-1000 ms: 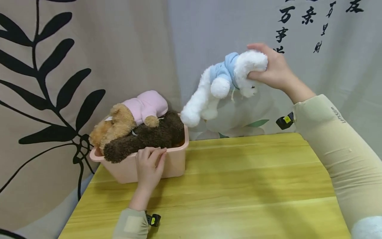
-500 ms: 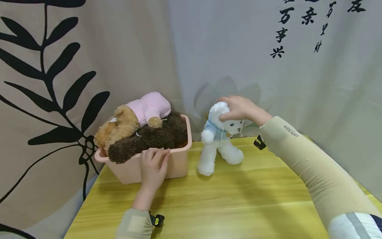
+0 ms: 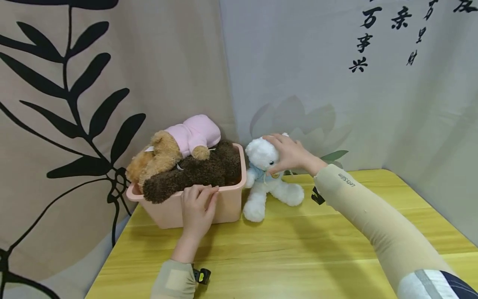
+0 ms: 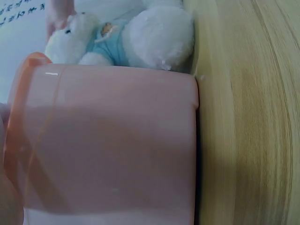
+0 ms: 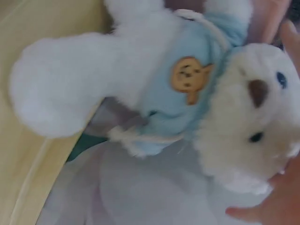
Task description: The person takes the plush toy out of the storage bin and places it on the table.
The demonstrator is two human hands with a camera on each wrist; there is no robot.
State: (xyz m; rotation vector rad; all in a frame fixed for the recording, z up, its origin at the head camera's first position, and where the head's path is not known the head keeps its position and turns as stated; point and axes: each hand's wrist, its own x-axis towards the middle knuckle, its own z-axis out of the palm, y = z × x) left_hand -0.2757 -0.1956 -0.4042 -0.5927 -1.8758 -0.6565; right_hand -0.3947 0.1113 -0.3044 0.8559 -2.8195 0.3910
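A white teddy bear (image 3: 257, 199) in a light blue hoodie sits upright on the table, close against the right end of a pink plastic bin (image 3: 229, 207). My right hand (image 3: 291, 154) holds its head, fingers over the top and thumb by the face. The hoodie's small bear-face patch (image 5: 190, 75) shows in the right wrist view. My left hand (image 3: 196, 209) grips the bin's front rim, fingertips hooked over it. Inside the bin lie a dark brown plush toy (image 3: 186, 178) and, on top, a tan plush toy (image 3: 164, 153) in a pink hoodie, its face hidden.
The bin stands at the back left of the yellow wood-grain table (image 3: 269, 253). A curtain (image 3: 298, 74) with leaf prints and black characters hangs right behind the table's back edge.
My right hand has brought the white teddy bear down from the air onto the table, then shifted it left against the bin and turned it forward. My left hand has stayed on the rim.
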